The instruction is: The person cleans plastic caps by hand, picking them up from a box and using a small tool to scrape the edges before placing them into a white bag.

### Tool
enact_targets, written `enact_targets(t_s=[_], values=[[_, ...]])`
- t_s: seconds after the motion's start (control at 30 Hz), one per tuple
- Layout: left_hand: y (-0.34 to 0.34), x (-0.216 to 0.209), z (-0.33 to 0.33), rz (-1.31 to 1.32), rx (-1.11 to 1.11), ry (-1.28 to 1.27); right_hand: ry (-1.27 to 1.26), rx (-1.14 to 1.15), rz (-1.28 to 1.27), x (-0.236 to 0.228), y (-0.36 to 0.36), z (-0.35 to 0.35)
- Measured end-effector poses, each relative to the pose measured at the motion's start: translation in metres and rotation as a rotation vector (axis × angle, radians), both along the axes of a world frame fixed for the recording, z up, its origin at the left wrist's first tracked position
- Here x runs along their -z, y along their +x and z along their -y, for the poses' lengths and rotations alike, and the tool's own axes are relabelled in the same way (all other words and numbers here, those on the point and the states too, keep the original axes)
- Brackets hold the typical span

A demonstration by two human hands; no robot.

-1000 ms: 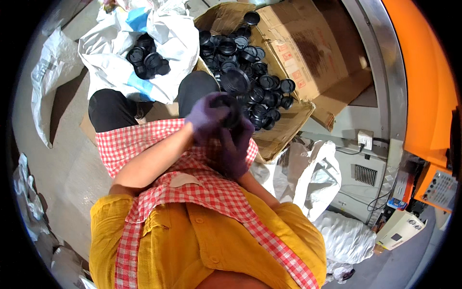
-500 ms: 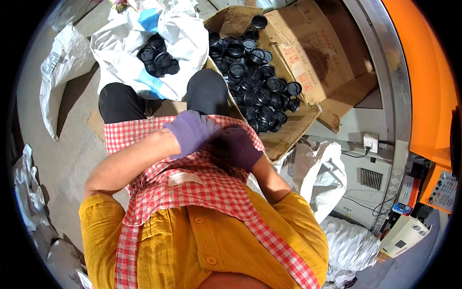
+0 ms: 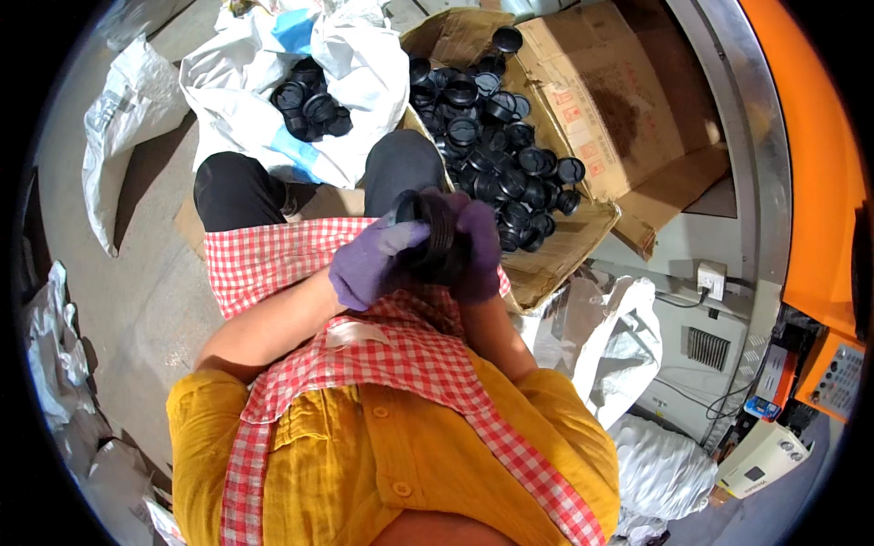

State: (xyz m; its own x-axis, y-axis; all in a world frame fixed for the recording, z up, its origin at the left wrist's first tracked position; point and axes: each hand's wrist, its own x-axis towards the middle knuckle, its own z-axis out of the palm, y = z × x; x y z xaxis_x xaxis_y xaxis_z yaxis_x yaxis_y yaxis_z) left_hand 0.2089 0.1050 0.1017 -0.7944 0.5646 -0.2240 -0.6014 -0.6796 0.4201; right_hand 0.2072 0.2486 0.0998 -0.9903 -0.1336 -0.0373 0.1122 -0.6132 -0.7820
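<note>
Both my hands wear purple gloves and meet above my lap, over a red-and-white checked apron. Between them is a round black plastic cap with a ridged side, held on edge. My left hand is closed on its left side, the thumb lying against it. My right hand grips it from the right; most of its fingers are hidden behind the cap. Many like black caps fill an open cardboard box ahead on the right. More caps lie in a white sack ahead on the left.
My dark-trousered knees stand between the hands and the sack. A crumpled white sack lies on the floor at left. At right are another white bag, a grey machine cabinet with a plug and cables, and an orange machine panel.
My hands have turned and drawn a little apart, bringing the black cap into clear sight between them. The whole view has shifted slightly.
</note>
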Motion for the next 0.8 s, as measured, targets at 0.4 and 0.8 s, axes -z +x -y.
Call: enact_targets(t_s=[0.4,0.8], values=[[-0.041,-0.007,0.018,-1.296,-0.369,-1.397,1.142,0.558,0.083,0.138,-0.058,-0.089],[-0.14,0.091,0.113,-0.468,0.049,-1.82,1.691,-0.165,0.384,0.237,-0.148,-0.107]])
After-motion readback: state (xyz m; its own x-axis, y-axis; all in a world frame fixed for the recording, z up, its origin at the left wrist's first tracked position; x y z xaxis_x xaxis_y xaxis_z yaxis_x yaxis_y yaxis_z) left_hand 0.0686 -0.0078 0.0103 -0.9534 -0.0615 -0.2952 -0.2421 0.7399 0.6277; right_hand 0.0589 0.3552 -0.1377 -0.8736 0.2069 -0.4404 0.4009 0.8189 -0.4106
